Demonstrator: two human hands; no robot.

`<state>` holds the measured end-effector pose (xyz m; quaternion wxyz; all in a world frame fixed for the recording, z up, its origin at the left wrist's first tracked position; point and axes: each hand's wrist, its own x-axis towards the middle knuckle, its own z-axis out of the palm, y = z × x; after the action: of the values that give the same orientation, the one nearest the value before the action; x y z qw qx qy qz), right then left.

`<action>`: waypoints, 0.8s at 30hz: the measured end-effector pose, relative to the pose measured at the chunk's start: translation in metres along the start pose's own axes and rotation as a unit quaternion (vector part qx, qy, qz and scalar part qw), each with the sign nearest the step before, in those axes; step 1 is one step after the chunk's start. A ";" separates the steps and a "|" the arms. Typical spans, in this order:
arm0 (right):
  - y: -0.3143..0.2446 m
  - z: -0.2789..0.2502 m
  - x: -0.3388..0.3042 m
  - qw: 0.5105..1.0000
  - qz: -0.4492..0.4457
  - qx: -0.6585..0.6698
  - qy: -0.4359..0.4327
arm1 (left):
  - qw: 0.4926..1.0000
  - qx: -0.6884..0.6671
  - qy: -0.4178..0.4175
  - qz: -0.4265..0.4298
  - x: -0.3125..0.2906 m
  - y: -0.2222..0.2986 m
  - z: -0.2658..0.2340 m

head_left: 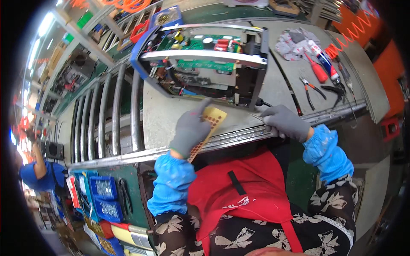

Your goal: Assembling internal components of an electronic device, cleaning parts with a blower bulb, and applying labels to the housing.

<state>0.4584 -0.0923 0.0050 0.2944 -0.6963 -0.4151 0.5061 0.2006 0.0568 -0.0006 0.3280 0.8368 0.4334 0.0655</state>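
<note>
Gloved in grey, my left hand [190,131] is closed on a yellow sticker sheet [218,114] with rows of small reddish-brown dots. The sheet tilts up in front of an opened electronic unit [205,56], whose metal frame bares green circuit boards, wires and components. My right hand [287,122], also gloved, is closed at the unit's near right corner. A thin, pointed metal tool [257,116], resembling tweezers, sticks out from its fingertips toward the sheet. Next to that hand a black cable [263,103] comes out of the unit.
Pliers [314,91], a red-handled tool [316,68], a blue-and-white tube [326,64] and a crumpled cloth [294,44] lie on the right. Metal rollers [115,113] run along the left. Blue parts bins [104,187] stand lower left. Another person [42,175] is at the far left.
</note>
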 end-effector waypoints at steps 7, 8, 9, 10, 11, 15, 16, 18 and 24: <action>0.029 -0.006 -0.038 0.991 -0.074 0.111 0.013 | 0.789 -0.493 0.365 0.016 -0.126 -0.084 -0.052; 0.029 -0.015 -0.042 0.990 -0.092 0.104 0.018 | 0.760 -0.504 0.409 -0.021 -0.145 -0.108 -0.065; 0.030 -0.023 -0.041 0.989 -0.112 0.096 0.017 | 0.753 -0.444 0.485 -0.035 -0.169 -0.131 -0.083; 0.032 -0.030 -0.037 0.987 -0.132 0.088 0.015 | 0.708 -0.473 0.523 -0.026 -0.201 -0.160 -0.099; 0.043 -0.041 -0.040 0.990 -0.102 0.078 0.051 | 0.685 -0.451 0.569 -0.061 -0.231 -0.166 -0.104; 0.046 -0.084 -0.001 0.976 -0.183 0.114 0.010 | 0.663 -0.266 0.671 -0.197 -0.446 -0.300 -0.127; 0.047 -0.099 0.005 0.970 -0.193 0.144 0.023 | 0.634 -0.308 0.671 -0.230 -0.461 -0.308 -0.136; 0.047 -0.116 0.011 0.962 -0.228 0.115 0.100 | 0.606 -0.105 0.659 -0.433 -0.482 -0.326 -0.157; 0.037 -0.145 0.071 0.859 -0.372 -0.180 0.303 | 0.688 0.172 0.585 -0.393 -0.321 -0.256 -0.184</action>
<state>0.6163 -0.0462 -0.0126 0.4413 -0.6500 -0.6174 0.0398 -0.2441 0.0056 0.0434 -0.1465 0.4237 0.8302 0.3313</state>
